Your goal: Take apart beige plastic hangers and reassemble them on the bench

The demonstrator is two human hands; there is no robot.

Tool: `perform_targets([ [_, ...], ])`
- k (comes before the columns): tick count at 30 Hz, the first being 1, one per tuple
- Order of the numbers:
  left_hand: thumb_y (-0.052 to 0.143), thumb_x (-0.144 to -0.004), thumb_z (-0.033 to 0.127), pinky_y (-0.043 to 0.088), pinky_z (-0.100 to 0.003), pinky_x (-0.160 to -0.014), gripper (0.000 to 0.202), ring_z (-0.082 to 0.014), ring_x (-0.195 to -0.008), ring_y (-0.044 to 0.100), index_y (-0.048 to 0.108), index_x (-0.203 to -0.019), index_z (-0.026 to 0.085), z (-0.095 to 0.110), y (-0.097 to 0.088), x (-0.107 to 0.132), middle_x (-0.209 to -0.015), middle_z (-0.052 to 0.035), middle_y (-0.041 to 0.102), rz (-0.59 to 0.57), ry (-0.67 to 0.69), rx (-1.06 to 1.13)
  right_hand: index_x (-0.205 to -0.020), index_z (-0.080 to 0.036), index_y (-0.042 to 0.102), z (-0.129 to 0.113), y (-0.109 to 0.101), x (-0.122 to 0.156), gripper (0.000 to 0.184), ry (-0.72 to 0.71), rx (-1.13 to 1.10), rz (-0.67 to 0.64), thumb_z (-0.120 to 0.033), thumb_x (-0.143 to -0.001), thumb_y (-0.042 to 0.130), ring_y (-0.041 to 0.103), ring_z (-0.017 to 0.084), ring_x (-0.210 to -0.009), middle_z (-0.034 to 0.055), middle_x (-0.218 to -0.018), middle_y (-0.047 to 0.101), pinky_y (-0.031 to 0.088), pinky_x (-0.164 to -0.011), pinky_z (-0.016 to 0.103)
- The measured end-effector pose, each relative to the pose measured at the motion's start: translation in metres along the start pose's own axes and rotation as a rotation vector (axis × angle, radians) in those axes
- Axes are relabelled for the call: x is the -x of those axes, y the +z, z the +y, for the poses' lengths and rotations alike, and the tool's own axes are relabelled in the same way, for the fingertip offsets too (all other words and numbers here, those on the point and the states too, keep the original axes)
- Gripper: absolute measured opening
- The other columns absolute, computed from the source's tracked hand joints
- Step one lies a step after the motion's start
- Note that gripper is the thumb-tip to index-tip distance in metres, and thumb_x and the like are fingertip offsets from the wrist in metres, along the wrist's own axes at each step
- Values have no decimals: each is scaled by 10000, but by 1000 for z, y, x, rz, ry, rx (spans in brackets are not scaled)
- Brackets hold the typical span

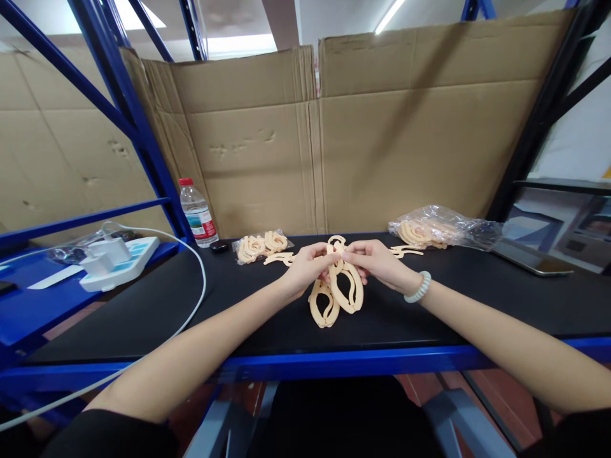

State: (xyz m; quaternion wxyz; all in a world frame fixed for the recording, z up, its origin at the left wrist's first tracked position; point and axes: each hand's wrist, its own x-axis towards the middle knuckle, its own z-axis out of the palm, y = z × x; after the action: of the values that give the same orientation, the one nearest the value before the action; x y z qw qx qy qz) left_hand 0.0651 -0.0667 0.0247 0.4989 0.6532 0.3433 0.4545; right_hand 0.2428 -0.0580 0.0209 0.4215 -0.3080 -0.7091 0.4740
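Note:
Just above the black tabletop, in the middle of the head view, my left hand (310, 267) and my right hand (377, 262) pinch a cream-coloured folding hanger (352, 296) near its top. Its lower part hangs down as a closed loop with a curved strip inside. A second cream loop-shaped piece (324, 308) shows beneath and to the left, partly hidden behind the first and my left hand; whether the two are joined I cannot tell. More cream pieces (281, 257) lie beyond my left hand, and further ones (405, 251) beyond my right wrist.
Bagged cream pieces (262, 245) lie at the back left, with another plastic bag (429, 229) at the back right. A water bottle (197, 213) stands left. A power strip (119, 264) and white cable (203, 273) are further left. A tablet-like device (529, 259) lies right.

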Motion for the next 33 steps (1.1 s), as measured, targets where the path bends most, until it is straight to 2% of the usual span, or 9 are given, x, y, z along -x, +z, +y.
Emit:
perform_targets([
  [6, 701, -735, 325, 415, -151, -389, 263, -27, -408, 414, 511, -714, 144, -2, 1, 0, -556, 60, 485, 16, -11, -3, -716, -137, 590, -2, 0, 2, 346, 61, -54, -61, -467, -744, 688, 469, 49, -402, -51, -516, 508, 437, -388, 172],
  [10, 720, -716, 333, 417, -150, -382, 280, -20, -389, 398, 515, -725, 144, -1, 1, 0, -533, 62, 478, -25, -39, 33, -705, -135, 579, -6, -3, 3, 343, 111, -85, -131, -453, -738, 703, 497, 52, -415, -51, -515, 515, 464, -406, 170],
  [17, 795, -634, 288, 402, -144, -342, 338, -19, -359, 365, 503, -745, 158, -3, 2, 0, -485, 74, 475, -82, -179, 124, -831, -116, 593, -10, -9, 3, 348, 261, -45, -301, -413, -714, 732, 544, 61, -458, -19, -626, 584, 524, -450, 191],
  [23, 751, -699, 307, 481, -198, -402, 317, -33, -364, 429, 505, -831, 157, -5, 4, 1, -534, 62, 521, -123, -183, 80, -809, -124, 596, -14, -16, 1, 283, 354, -56, -354, -333, -693, 747, 516, 40, -449, -29, -626, 585, 504, -440, 159],
  [27, 692, -754, 394, 503, -235, -464, 374, -65, -450, 551, 516, -1005, 179, 3, -7, 2, -799, -7, 609, -122, -95, -168, -753, -128, 587, -10, -24, -3, 275, 438, -57, -333, -330, -677, 757, 510, 46, -403, -32, -540, 584, 488, -417, 150],
  [29, 661, -769, 424, 481, -229, -487, 353, -73, -494, 573, 537, -998, 185, 12, -17, 4, -880, -22, 604, -143, -10, -351, -726, -132, 582, -6, -27, -4, 288, 503, -34, -343, -345, -664, 766, 516, 54, -386, -24, -509, 590, 494, -417, 157],
  [31, 667, -751, 438, 422, -214, -484, 327, -89, -517, 552, 571, -936, 185, 22, -27, 7, -776, 2, 594, -223, 85, -607, -705, -136, 575, -3, -29, -4, 306, 555, 2, -342, -361, -651, 775, 534, 67, -390, -12, -498, 601, 520, -439, 179],
  [33, 745, -658, 445, 343, -212, -484, 385, -101, -517, 501, 601, -920, 202, 31, -32, 11, -650, 36, 563, -345, 202, -875, -697, -138, 567, -1, -28, -4, 324, 568, 54, -322, -381, -650, 776, 556, 84, -403, 1, -490, 608, 546, -460, 205],
])
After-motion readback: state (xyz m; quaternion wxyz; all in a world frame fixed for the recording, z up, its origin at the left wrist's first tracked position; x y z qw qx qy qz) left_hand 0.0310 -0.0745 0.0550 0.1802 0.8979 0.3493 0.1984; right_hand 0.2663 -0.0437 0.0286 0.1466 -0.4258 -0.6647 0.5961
